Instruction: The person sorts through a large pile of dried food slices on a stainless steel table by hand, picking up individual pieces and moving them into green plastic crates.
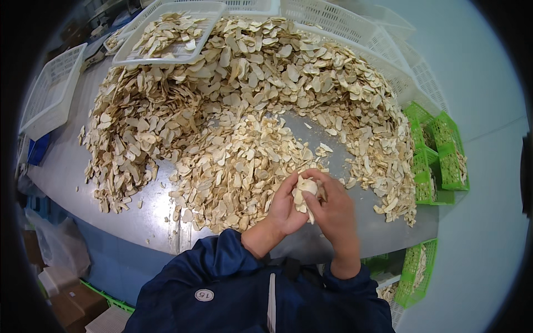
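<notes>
Several pale, cream-coloured dried slices (pixel 305 190) are held between my two hands, above the near edge of the metal table. My left hand (pixel 285 211) is cupped under and beside them, its fingers curled against them. My right hand (pixel 332 208) holds them from the other side, with its thumb pressed on the front of the bunch. Just left of and beyond the hands lies a low heap of loose dried slices (pixel 233 172). What plant the slices come from cannot be told.
A tall bank of the same slices (pixel 255 61) curves around the far side of the metal table (pixel 366 227). A white tray (pixel 191 55) with slices rests on it. White baskets (pixel 53 91) stand at left and behind; green baskets (pixel 452 150) with slices are at right.
</notes>
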Demonstrator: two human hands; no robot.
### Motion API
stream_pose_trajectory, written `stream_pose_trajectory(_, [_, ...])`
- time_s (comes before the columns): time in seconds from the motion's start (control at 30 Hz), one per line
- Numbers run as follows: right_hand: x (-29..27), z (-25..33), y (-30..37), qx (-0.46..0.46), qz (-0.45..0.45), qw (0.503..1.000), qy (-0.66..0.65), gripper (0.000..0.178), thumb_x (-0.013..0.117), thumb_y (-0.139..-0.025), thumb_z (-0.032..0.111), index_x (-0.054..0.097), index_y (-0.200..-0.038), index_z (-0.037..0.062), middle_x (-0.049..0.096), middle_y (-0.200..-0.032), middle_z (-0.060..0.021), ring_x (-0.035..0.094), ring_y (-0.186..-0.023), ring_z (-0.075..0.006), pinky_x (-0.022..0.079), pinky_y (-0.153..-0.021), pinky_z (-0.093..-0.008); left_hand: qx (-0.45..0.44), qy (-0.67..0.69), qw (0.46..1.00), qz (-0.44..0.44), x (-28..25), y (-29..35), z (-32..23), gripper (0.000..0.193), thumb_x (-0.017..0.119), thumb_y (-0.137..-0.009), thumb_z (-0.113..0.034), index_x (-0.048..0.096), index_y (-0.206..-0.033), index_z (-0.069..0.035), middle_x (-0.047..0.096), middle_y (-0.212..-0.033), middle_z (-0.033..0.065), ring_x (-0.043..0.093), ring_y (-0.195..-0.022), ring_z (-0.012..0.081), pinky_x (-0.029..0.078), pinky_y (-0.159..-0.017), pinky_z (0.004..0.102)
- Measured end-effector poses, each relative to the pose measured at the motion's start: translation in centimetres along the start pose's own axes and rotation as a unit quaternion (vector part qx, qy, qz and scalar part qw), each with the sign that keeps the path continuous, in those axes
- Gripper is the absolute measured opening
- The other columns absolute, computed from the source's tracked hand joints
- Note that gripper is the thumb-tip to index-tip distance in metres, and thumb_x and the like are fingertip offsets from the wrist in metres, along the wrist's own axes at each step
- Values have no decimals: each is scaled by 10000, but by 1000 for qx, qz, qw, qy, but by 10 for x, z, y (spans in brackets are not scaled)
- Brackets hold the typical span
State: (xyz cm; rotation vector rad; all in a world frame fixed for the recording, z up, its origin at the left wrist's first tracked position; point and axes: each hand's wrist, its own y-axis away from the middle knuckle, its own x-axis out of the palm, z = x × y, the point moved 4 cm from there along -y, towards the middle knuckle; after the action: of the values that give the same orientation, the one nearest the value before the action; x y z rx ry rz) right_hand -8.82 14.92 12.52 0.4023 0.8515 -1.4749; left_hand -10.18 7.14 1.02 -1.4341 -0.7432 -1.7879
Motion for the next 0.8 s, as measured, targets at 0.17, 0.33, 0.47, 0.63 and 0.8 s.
stream_pose_trajectory(0.17, [8, -8, -2, -9, -13, 999, -33, 296, 721, -837, 131, 623, -1109, 70, 684, -1066, -116, 656, -933, -279, 521, -788, -352, -9, 54, 997, 48, -6, -3, 2, 403, 386, -1056, -382, 536, -1280, -83, 587, -1303, 171, 571, -1199, 316, 442, -1067, 460])
stream_pose_trajectory(0.33, [10, -49, 9, 201, 15, 942, -268, 161, 664, -935, 151, 603, -1061, 70, 646, -953, -32, 592, -773, -143, 455, -647, -277, 12, -8, 1000, -12, 0, -1, -2, 421, 378, -1060, -369, 531, -1285, -48, 572, -1326, 204, 542, -1246, 372, 431, -1081, 508])
stream_pose_trajectory(0.47, [-6, -50, 10, 130, -107, 765, -621, 110, 589, -980, 142, 587, -1076, 88, 567, -919, 12, 518, -662, -84, 391, -565, -230, 32, 20, 999, -11, 9, -1, -3, 433, 374, -1060, -370, 533, -1290, -40, 556, -1345, 216, 505, -1299, 387, 398, -1124, 515])
stream_pose_trajectory(0.63, [-8, -57, 50, 303, -8, 797, -523, 130, 588, -956, 120, 581, -1076, 72, 584, -955, -12, 513, -743, -61, 395, -641, -200, 28, 20, 999, 10, 13, -2, 0, 460, 325, -1070, -369, 515, -1345, -52, 542, -1379, 190, 514, -1296, 362, 446, -1082, 499])
stream_pose_trajectory(0.8, [7, -28, 43, 218, 30, 960, -172, 358, 730, -860, 205, 593, -1127, 8, 669, -1003, -83, 640, -924, -191, 505, -828, -323, 48, 6, 998, -26, 19, 2, -8, 482, 311, -1068, -386, 505, -1376, -71, 504, -1433, 163, 465, -1342, 351, 391, -1119, 515])
